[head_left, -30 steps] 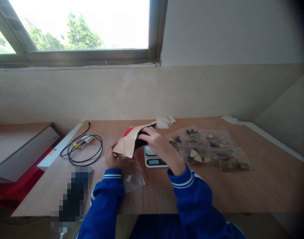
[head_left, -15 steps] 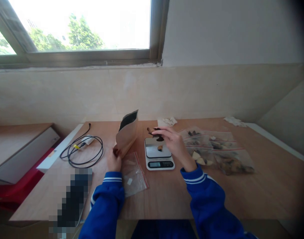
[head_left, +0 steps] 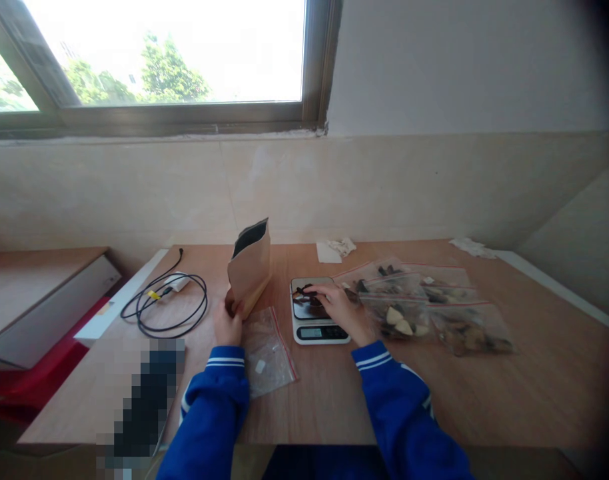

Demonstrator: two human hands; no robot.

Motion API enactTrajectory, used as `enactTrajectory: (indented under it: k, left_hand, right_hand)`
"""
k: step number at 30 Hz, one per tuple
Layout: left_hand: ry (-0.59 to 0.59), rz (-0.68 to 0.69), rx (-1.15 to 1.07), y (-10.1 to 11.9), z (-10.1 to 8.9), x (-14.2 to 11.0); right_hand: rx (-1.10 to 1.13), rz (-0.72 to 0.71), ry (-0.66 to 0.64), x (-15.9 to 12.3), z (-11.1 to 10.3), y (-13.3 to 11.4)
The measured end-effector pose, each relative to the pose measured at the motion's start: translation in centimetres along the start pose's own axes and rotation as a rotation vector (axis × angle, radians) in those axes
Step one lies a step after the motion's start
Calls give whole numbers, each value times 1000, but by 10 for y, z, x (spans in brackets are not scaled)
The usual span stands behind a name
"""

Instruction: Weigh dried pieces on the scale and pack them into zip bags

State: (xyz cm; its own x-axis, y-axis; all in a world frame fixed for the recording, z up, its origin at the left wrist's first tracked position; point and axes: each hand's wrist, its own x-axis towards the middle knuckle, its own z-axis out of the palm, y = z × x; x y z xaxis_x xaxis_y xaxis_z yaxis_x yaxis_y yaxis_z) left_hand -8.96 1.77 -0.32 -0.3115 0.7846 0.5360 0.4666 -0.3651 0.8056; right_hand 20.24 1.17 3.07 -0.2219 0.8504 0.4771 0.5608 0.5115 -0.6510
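Note:
My left hand [head_left: 228,324] grips the lower left side of a brown paper bag [head_left: 249,267], which stands upright with its dark-lined mouth open. Beneath that wrist and to its right lies a clear zip bag [head_left: 267,360] with a small white packet inside. A white kitchen scale [head_left: 322,335] sits right of the bag, its display lit but too small to read. My right hand [head_left: 337,303] is low over the scale's plate, fingers closed on dark dried slices [head_left: 304,293] that look like dried mushroom. The thumb is partly hidden.
Several clear zip bags of dried pieces [head_left: 404,323] lie right of the scale. Crumpled tissue [head_left: 342,247] is at the back edge, with more tissue [head_left: 472,247] at back right. A coiled black cable [head_left: 204,307] and a blurred-out dark object [head_left: 149,393] are on the left.
My right hand has come down with the dark dried slices onto the scale's plate. The paper bag has tilted slightly left in my left hand.

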Motion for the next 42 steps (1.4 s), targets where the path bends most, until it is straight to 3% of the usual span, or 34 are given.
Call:
enactTrajectory:
  k: [6,10,17,23,28,33,38,42]
  left_hand:
    - [-2,-14,6,-1,0,0]
    - [8,-3,10,-3,0,0]
    - [-16,-35,46,-4,-1,0]
    - [-41,-30,28,-1,-1,1]
    - [-36,-47,2,-2,-1,0]
    - [-73,-76,56,-4,-2,0]
    - [-57,-74,22,-5,-1,0]
    - [-40,-92,16,-5,-1,0]
  right_hand:
    - [79,118,87,0,-8,4]
    - [88,218,171,2,-5,20]
    - [27,289,156,2,-6,39]
    - [-243,106,215,-7,-22,18]
    - [-314,-45,19,-22,-12,-11]
    - [-428,-29,-107,-37,0,-23]
    - [-469,77,16,-38,-3,-24]
    - [-591,148,-1,-32,-2,-21]
